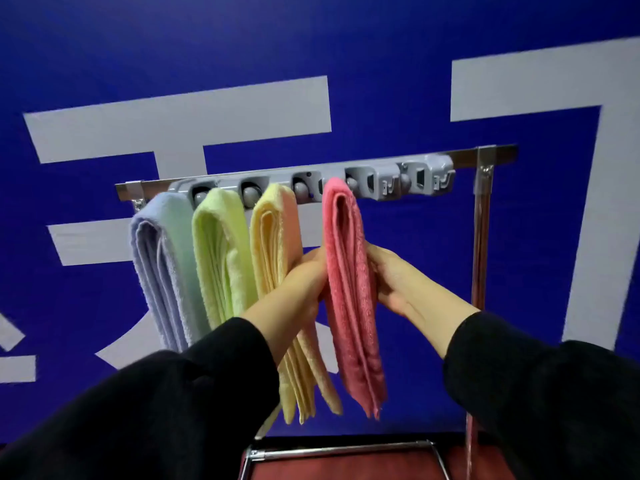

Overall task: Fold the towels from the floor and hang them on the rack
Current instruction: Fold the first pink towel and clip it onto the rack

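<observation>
1. Rack (483, 216): chrome frame with a horizontal top bar and an upright post on the right. A grey clip strip (381, 183) with round rollers is mounted along the bar. This is the landmark for everything below.
2. Four folded towels hang side by side from the clip strip.
3. Lavender towel (162, 271): far left end of the strip, just inside the rack's left bracket.
4. Green towel (221, 258): next slot to the right, touching the lavender one along its edge.
5. Yellow towel (273, 244): third slot; its lower half runs behind the left forearm and shows again below it.
6. Pink towel (349, 289): fourth slot, about mid-strip. Its top fold is tucked up at the roller. The two clip slots to its right hold nothing.
7. Left hand (304, 278): pressed against the pink towel's left face, between it and the yellow towel. The fingers go behind the cloth, so I cannot tell whether they curl round it.
8. Right hand (391, 278): on the pink towel's right face at the same height, fingers laid against the cloth and partly hidden by it. Grip cannot be told either.
9. Both arms wear black sleeves (156, 410).
10. Behind the rack: blue wall (398, 81) with large white lettering.
11. Below the rack: chrome base rails (339, 452) over a red floor (346, 471).
</observation>
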`<state>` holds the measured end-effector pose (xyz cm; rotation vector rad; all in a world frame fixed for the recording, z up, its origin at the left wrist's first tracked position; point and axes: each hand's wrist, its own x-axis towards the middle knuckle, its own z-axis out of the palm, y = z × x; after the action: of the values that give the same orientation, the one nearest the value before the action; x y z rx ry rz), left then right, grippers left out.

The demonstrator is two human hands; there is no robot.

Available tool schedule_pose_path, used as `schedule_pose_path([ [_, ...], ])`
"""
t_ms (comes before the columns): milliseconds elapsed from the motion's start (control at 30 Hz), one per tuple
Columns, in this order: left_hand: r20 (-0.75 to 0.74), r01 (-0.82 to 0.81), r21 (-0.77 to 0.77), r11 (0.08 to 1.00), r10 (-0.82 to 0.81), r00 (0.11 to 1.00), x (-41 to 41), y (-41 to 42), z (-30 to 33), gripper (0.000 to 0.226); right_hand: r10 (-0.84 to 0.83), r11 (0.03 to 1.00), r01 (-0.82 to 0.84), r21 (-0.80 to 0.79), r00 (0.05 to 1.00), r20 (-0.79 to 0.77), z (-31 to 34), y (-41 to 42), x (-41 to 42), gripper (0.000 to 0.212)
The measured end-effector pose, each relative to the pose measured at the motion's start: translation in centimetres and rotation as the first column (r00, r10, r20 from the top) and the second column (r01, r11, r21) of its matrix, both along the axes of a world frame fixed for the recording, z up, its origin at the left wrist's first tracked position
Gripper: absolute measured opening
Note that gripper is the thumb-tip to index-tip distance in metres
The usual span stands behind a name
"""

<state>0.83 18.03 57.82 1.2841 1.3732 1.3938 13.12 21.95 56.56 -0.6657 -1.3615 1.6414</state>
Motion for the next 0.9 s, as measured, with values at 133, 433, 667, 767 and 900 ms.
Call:
schedule_pose_path([
  [133,0.084,0.162,-0.096,0.982,-0.154,0.985,-1.0,-1.9,-7.2,0.031,0.166,0.983,-0.162,-0.085,0.985,0.041,-6.6,0.0,1.4,0.041],
  [433,0.350,0.263,-0.363,0.894,-0.131,0.928,-1.0,-4.9,-19.1,0.024,0.114,0.891,-0.135,-0.433,0.991,-0.073,-18.0,-1.9,3.5,0.033],
  [667,0.677,0.267,-0.360,0.894,0.053,0.734,0.8,-3.8,-20.7,0.022,0.082,0.864,-0.053,-0.501,0.996,0.036,-19.4,-2.3,2.3,0.034],
  [767,0.672,0.194,-0.377,0.906,0.123,0.730,0.9,-2.6,-20.6,0.007,0.060,0.898,0.020,-0.439,0.984,0.167,-19.2,-2.3,1.5,0.027],
  [900,0.558,0.083,-0.427,0.900,0.191,0.807,1.0,-2.1,-20.6,0.018,-0.027,0.927,0.143,-0.348,0.947,0.319,-18.8,-2.3,0.6,0.021],
])
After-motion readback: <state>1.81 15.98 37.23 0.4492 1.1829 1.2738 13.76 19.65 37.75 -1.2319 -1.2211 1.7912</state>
